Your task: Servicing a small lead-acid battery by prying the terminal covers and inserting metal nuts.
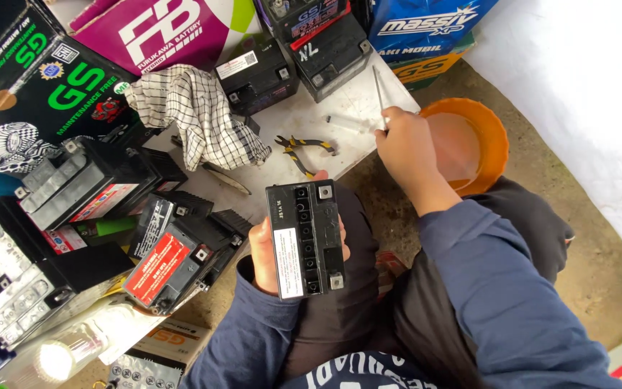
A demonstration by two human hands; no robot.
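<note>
Your left hand (268, 252) clasps the black battery (306, 239) over your lap, your right hand (406, 148) pinches a thin rod (379, 90) at the board's (340, 115) edge; tilting might spill acid through open cells.

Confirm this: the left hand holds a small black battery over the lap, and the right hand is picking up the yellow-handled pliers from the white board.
Not quite. The head view shows the right hand holding a thin metal rod; the pliers lie untouched on the white board. The left hand does hold the black battery.

Both hands (271, 252) (406, 148) seemingly closed, gripping
</note>
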